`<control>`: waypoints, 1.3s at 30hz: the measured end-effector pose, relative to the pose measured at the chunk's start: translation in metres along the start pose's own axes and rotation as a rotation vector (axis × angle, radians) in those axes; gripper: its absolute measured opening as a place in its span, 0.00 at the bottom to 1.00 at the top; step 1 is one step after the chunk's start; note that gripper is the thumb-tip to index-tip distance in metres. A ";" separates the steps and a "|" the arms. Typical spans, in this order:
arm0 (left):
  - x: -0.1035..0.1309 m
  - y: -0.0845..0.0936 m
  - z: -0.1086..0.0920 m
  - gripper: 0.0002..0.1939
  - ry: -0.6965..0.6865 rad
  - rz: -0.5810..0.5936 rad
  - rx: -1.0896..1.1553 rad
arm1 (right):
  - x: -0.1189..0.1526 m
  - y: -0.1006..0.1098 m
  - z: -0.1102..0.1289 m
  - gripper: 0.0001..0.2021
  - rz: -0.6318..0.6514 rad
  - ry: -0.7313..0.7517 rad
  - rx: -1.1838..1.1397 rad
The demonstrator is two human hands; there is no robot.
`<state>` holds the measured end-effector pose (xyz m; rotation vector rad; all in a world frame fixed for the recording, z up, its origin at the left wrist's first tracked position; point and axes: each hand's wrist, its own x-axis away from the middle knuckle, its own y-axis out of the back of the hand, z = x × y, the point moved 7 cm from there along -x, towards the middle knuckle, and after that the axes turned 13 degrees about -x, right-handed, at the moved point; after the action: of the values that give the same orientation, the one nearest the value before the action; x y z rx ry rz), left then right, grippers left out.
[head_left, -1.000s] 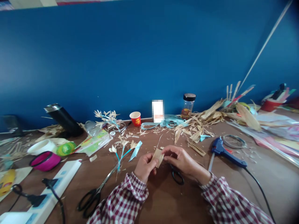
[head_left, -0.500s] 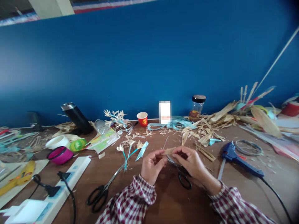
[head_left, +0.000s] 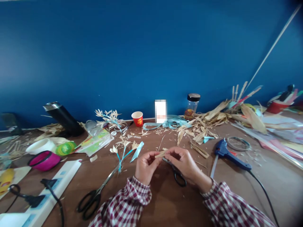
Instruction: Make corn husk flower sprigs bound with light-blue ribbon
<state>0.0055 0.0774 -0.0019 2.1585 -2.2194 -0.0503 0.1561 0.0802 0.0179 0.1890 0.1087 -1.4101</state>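
Note:
Between the fingertips of my left hand [head_left: 147,167] and my right hand [head_left: 181,162] is a small pale strip of dried corn husk [head_left: 161,154]. Both hands are closed in a pinch, one at each end of it. Beneath my right hand lies a pair of scissors [head_left: 179,179], its blades partly hidden by the fingers. Left of my left hand, a second pair of black-handled scissors [head_left: 91,201] rests on the table. Its tips meet the blue stems of a small husk flower spray [head_left: 121,154], and a light blue paper strip [head_left: 137,151] lies beside that.
A blue glue gun [head_left: 233,156] with its cord lies at the right. Dried husks [head_left: 201,126], a lidded jar [head_left: 192,105] and a red paper cup [head_left: 137,119] stand along the back. On the left are a black flask [head_left: 63,118] and a white power strip [head_left: 68,176].
The view has swung slightly to the right, so things appear further left. The husk strip has tilted between my fingers, and both hands keep their pinch on it.

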 end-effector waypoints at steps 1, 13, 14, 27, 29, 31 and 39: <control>0.000 0.000 0.000 0.16 0.009 -0.001 0.009 | 0.000 0.000 0.000 0.08 -0.005 -0.012 -0.010; -0.002 0.003 0.006 0.11 0.006 -0.027 -0.065 | 0.001 -0.001 0.003 0.07 -0.006 0.004 -0.009; -0.002 0.003 0.008 0.11 0.023 -0.034 -0.065 | 0.001 -0.001 0.003 0.07 -0.003 -0.006 -0.032; 0.000 -0.003 0.030 0.16 0.360 -0.066 0.343 | -0.003 -0.001 -0.020 0.15 -0.086 -0.216 -0.392; 0.000 -0.004 0.032 0.15 0.386 -0.064 0.359 | -0.003 -0.001 -0.023 0.15 -0.092 -0.243 -0.429; 0.000 -0.004 0.033 0.13 0.397 -0.071 0.365 | -0.002 -0.002 -0.026 0.15 -0.100 -0.260 -0.463; 0.001 -0.003 0.033 0.12 0.411 -0.066 0.310 | -0.002 0.000 -0.023 0.14 -0.134 -0.252 -0.459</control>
<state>0.0070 0.0758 -0.0347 2.1294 -2.0213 0.7115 0.1570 0.0864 -0.0048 -0.3807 0.2358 -1.4915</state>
